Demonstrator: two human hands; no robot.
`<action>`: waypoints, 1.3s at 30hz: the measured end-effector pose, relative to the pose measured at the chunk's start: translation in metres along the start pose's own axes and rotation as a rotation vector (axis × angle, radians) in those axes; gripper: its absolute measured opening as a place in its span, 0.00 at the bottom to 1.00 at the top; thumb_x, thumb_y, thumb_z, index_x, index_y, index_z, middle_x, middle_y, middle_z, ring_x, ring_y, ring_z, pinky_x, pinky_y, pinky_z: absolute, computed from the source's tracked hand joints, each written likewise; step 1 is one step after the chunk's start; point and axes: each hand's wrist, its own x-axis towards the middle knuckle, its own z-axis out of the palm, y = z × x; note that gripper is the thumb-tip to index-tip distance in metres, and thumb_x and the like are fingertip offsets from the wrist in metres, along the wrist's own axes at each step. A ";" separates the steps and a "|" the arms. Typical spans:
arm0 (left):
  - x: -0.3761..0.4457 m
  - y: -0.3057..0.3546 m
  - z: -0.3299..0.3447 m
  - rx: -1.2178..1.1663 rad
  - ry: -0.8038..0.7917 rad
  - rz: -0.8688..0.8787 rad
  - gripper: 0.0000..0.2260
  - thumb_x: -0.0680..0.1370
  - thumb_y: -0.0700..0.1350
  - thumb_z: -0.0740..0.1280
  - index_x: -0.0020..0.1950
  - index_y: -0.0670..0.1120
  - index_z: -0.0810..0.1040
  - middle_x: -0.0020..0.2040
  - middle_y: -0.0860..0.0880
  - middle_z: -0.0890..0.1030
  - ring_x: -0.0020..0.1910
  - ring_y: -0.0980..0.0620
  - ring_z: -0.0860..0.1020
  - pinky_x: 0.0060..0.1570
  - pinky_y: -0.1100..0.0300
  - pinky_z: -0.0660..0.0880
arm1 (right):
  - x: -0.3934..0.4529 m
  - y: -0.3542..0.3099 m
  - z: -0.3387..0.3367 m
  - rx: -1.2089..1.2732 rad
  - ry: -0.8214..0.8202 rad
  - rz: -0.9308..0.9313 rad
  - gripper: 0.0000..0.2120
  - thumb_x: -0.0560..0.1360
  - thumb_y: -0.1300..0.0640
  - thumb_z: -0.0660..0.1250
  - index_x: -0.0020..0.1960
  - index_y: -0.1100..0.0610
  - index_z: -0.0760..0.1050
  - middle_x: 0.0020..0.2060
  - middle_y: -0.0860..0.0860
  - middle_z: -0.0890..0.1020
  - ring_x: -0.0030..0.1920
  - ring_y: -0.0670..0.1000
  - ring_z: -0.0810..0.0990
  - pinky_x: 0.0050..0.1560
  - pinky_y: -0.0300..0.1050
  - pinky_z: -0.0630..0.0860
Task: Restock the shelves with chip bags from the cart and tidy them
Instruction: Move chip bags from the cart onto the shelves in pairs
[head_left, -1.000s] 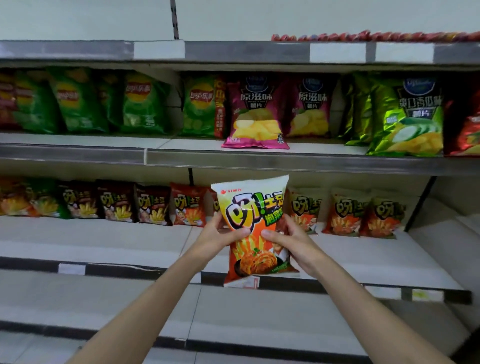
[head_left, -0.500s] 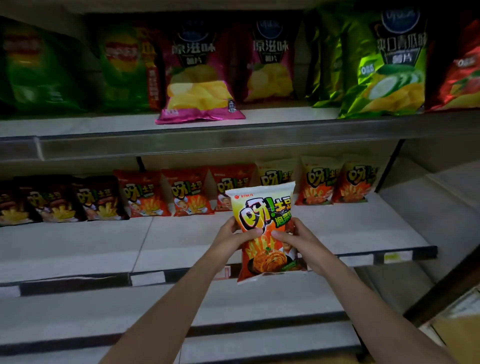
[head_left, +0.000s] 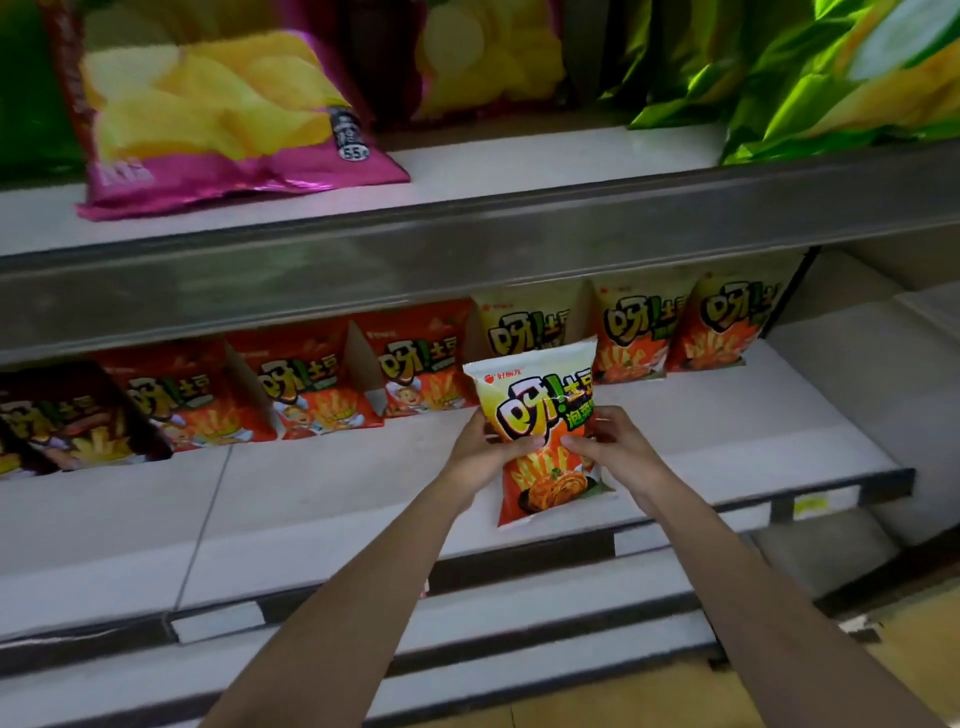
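I hold an orange and cream chip bag (head_left: 543, 415) upright over the middle shelf (head_left: 322, 499). My left hand (head_left: 485, 449) grips its left side and my right hand (head_left: 613, 447) grips its right side, thumbs on the front. Directly behind it, at the back of the shelf, stands a row of matching orange and cream bags (head_left: 634, 332). Red bags (head_left: 311, 384) of the same brand stand to their left, then a dark bag (head_left: 67, 415) at the far left.
The steel edge of the upper shelf (head_left: 467, 260) overhangs the row. On it lie a pink and yellow bag (head_left: 218, 119) and green bags (head_left: 779, 73). A lower white shelf (head_left: 467, 634) sits below. At bottom right shows yellowish floor (head_left: 909, 654).
My head and both hands have moved forward toward the middle shelf. The bag has gone deeper over the shelf, closer to the back row of matching bags.
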 end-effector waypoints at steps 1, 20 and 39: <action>0.005 -0.001 0.002 0.010 -0.002 -0.012 0.30 0.69 0.45 0.77 0.67 0.50 0.69 0.61 0.50 0.77 0.59 0.52 0.75 0.54 0.59 0.73 | 0.005 0.002 0.001 0.005 0.007 0.010 0.23 0.71 0.56 0.75 0.60 0.53 0.68 0.58 0.54 0.78 0.57 0.54 0.78 0.54 0.52 0.78; -0.002 0.018 0.016 -0.034 0.137 -0.069 0.27 0.76 0.43 0.71 0.72 0.44 0.64 0.67 0.49 0.70 0.67 0.52 0.67 0.57 0.63 0.65 | 0.000 -0.013 0.011 -0.084 0.172 0.062 0.29 0.74 0.55 0.71 0.71 0.56 0.65 0.68 0.57 0.67 0.67 0.58 0.70 0.65 0.52 0.71; -0.163 0.036 -0.126 -0.149 0.487 -0.033 0.04 0.79 0.39 0.65 0.52 0.42 0.74 0.49 0.45 0.79 0.40 0.53 0.78 0.38 0.62 0.72 | -0.134 -0.096 0.166 -0.197 -0.224 -0.215 0.18 0.76 0.56 0.68 0.64 0.56 0.71 0.58 0.51 0.73 0.57 0.49 0.74 0.63 0.52 0.73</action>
